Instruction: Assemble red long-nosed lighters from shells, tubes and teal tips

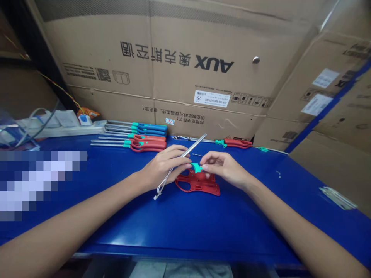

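My left hand (165, 166) is closed, with a silver metal lighter tube (198, 143) lying slanted between its fingers. Thin white wires (162, 184) trail from the tube's lower end. Its thumb and fingertips also touch a small green plastic trigger (196, 167). From the other side, my right hand (226, 166) pinches the edge of that trigger; whether a smaller part sits in the pinch is hidden. Beneath both hands, a red lighter handle shell (206, 187) lies with its inner side up on the blue table. Behind them is a thin metal rod (197, 155).
Several red and blue lighters (148, 143) lie stacked behind my left hand. Another red lighter (237, 143) lies at the back. Large cardboard boxes (174, 23) wall off the rear. A power strip (75, 129) stands at left, and metal tubes (339, 199) lie far right.
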A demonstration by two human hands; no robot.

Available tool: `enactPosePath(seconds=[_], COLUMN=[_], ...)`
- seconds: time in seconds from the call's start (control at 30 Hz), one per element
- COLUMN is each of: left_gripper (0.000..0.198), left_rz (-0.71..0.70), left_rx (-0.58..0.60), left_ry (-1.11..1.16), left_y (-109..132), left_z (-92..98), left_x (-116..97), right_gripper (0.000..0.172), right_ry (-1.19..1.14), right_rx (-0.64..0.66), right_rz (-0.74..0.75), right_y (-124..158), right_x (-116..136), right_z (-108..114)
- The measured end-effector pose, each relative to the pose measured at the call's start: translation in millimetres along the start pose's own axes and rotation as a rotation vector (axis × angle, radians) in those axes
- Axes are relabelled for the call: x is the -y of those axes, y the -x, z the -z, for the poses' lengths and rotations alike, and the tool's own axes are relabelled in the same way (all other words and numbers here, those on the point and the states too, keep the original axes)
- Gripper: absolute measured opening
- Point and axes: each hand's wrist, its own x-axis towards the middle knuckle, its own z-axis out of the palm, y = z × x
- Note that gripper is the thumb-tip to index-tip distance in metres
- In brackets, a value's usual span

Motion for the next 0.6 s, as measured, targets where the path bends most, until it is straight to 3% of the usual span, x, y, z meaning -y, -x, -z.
enactPosePath(seconds=[0.3,0.47,0.6], left_gripper=[0.009,0.011,0.014], left_rz=[0.052,0.119,0.160], left_rx=[0.107,0.180,0.294], left_ry=[0.027,0.001,-0.004], left_y=[-4,-1,1], left_z=[1.8,1.3,2.9], left_x=[-8,-6,-3], right_gripper=[0.020,0.013,0.013], right_ry=[0.142,0.435,0.610], right_rx=[0.042,-0.052,0.015], right_rz=[0.030,0.166,0.206], right_y=[6,8,9], right_x=[0,-4,-4], right_z=[-3,-10,-11])
